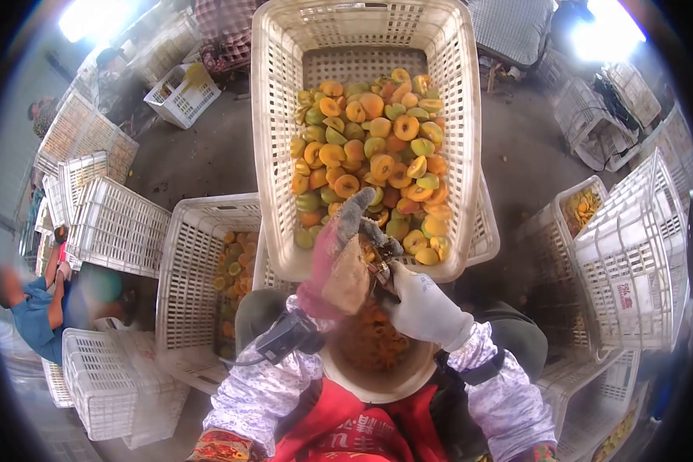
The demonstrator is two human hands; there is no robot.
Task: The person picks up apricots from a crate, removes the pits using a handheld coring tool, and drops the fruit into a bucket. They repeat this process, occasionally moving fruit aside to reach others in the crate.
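My left hand [335,269], in a stained pink and grey glove, is curled around a piece of orange fruit [368,251], mostly hidden by the fingers. My right hand [427,308], in a white glove, closes on a small dark metal tool [381,272] that meets the fruit. Both hands are together over the near rim of a large white crate [269,192]. Halved yellow-orange and green fruits [373,146], some with pit hollows showing, fill much of that crate. Below my hands, a pale bucket [416,377] between my knees contains orange scraps [369,339].
Another white crate [181,292] with cut fruit stands at my left. Stacked crates [627,269] rise at the right, and more [123,223] at the left. A person in a blue top [38,316] is at far left. A red apron [354,427] covers my lap.
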